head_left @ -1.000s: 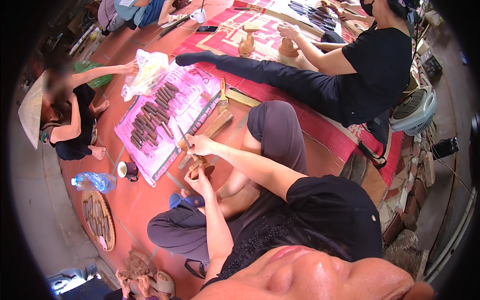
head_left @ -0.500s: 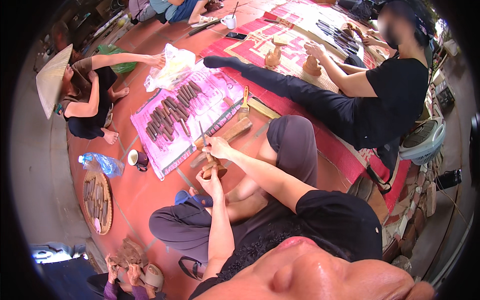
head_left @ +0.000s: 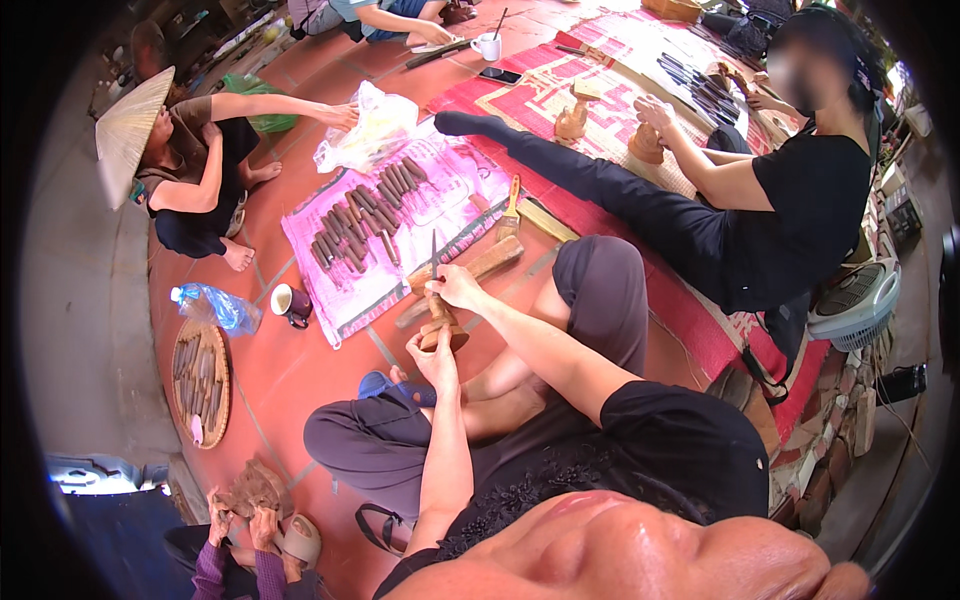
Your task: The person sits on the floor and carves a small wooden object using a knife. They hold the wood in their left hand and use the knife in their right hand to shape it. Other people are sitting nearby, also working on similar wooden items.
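Observation:
My left hand (head_left: 437, 362) is closed around the flared lower end of a small light-brown wood carving (head_left: 438, 318), held tilted above my crossed legs. My right hand (head_left: 459, 286) pinches a slim dark tapered tool (head_left: 434, 254) against the carving's upper end, its pointed end sticking up. Whether it is a file or a chisel cannot be made out, and my fingers hide where it meets the wood. Beyond my hands, a wooden block (head_left: 488, 262) lies along the edge of a pink printed sheet (head_left: 340, 310) bearing rows of dark-handled tools (head_left: 352, 232).
A flat brush (head_left: 510, 212) lies past the block. To the left stand a dark mug (head_left: 291, 304), a plastic bottle (head_left: 222, 308) and a round basket (head_left: 224, 400) of tools. Co-workers sit around: one in a conical hat (head_left: 130, 135), one in black on a red mat (head_left: 690, 345).
The whole view has shifted, so the scene sits farther right and slightly lower. My hands keep the carving and the tool; the tool stands a little more upright in view.

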{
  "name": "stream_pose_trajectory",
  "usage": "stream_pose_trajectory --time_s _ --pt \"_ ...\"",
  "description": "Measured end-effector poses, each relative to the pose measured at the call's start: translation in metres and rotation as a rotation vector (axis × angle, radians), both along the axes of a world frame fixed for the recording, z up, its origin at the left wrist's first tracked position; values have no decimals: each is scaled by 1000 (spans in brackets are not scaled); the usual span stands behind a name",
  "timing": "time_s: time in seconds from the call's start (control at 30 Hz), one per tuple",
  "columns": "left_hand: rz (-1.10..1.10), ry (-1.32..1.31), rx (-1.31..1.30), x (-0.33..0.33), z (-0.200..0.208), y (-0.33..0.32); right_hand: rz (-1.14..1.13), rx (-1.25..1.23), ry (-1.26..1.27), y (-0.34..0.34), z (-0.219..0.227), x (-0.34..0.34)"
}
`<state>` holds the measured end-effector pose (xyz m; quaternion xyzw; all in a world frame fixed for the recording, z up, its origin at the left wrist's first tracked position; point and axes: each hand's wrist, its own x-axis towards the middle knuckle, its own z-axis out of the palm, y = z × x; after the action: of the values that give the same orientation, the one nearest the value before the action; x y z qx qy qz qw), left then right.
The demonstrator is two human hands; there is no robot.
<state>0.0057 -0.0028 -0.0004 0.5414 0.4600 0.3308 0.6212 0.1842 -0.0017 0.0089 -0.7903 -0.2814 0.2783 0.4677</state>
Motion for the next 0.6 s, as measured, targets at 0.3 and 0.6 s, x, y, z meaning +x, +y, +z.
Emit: stream_pose_trajectory --time_s 0.3,0.6 --pt "13 45 66 -2 -3 2 39 5 -182 -3 8 -8" --pt "2 31 48 2 3 0 185 -23 -210 -6 -3 -2"
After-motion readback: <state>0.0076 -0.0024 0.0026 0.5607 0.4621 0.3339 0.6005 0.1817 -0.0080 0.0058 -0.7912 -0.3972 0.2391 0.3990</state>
